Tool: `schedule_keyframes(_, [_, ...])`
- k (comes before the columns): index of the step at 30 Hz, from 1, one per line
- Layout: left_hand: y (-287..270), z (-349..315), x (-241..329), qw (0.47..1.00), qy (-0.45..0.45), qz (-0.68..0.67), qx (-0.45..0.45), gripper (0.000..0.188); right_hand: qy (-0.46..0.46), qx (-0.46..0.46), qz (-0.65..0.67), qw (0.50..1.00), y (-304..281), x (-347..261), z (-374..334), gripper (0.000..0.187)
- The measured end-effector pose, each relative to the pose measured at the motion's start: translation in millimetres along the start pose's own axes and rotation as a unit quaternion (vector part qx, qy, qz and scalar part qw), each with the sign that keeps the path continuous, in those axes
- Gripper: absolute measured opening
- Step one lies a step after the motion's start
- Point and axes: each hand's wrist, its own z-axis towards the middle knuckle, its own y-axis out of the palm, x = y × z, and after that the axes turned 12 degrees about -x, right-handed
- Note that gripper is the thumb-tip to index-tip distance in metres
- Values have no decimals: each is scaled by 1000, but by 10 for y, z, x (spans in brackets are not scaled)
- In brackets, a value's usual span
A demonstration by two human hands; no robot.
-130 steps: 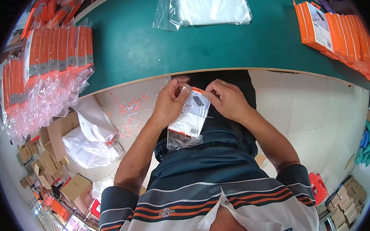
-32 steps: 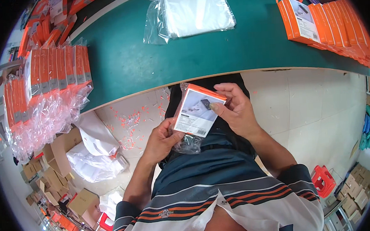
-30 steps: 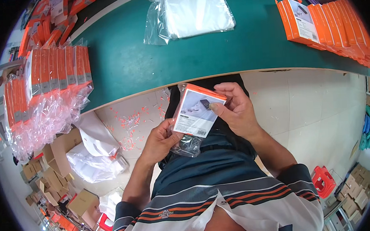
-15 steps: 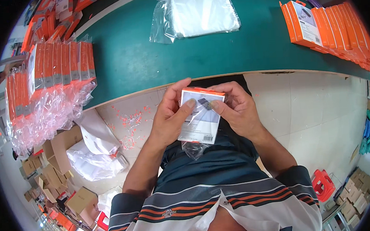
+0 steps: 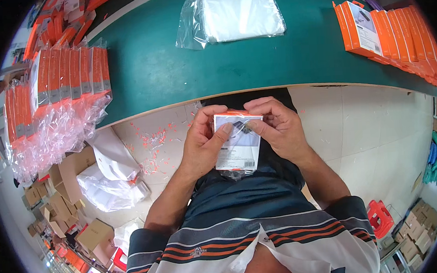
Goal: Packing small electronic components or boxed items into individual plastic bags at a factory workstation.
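Observation:
Between my hands, over my lap and just off the table's near edge, is a flat white-and-orange box [image 5: 238, 150] in a clear plastic bag. My left hand [image 5: 203, 140] grips its left side, thumb on the white face and fingers behind. On its right side my right hand [image 5: 277, 128] does the same, thumb near the dark picture on the face. The orange end of the box points toward the table. Loose clear film [image 5: 237, 174] sticks out at the end nearest me.
Bagged orange boxes [image 5: 67, 78] stand in rows on the table's left, unbagged orange boxes [image 5: 397, 30] on its right. A stack of clear bags [image 5: 241, 12] lies at the far middle of the green table [image 5: 174, 74]. Cartons [image 5: 95, 239], white sacking [image 5: 114, 185] and a red stool [image 5: 380, 219] are below.
The box has tipped and moved slightly toward me, and less loose film shows at its near end. My fingers have shifted along its far end, still holding it.

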Motion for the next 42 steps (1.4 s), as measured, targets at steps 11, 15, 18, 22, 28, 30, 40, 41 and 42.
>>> schedule_keyframes(11, [-16,-21,-103,1000,0,-1,-15,32,-8,-14,-99,995,-46,-29,2,12])
schedule_keyframes(15, [-52,-91,-290,1000,-10,-20,-4,41,3,-20,-102,995,-37,138,-25,10])
schedule_keyframes(18, [-72,-193,-334,998,-52,-25,-15,51,18,-7,-74,997,-42,244,-75,12])
schedule_keyframes(22, [-153,-449,-344,986,-153,23,-65,68,32,-14,-83,996,-49,224,-165,18])
schedule_keyframes(28, [-147,-552,-94,936,-249,199,-146,83,97,-2,37,995,33,381,-378,40])
schedule_keyframes(30, [-161,-554,-127,936,-237,216,-148,79,119,-2,51,992,51,412,-417,45])
schedule_keyframes(40, [-330,-651,-126,965,-138,212,-65,43,-28,78,84,993,166,-123,-204,55])
schedule_keyframes(41, [-338,-671,-93,965,-134,216,-61,43,-57,75,98,991,189,-178,-156,54])
schedule_keyframes(42, [-336,-657,13,949,-118,291,-27,45,-65,67,98,991,171,-205,-92,54])
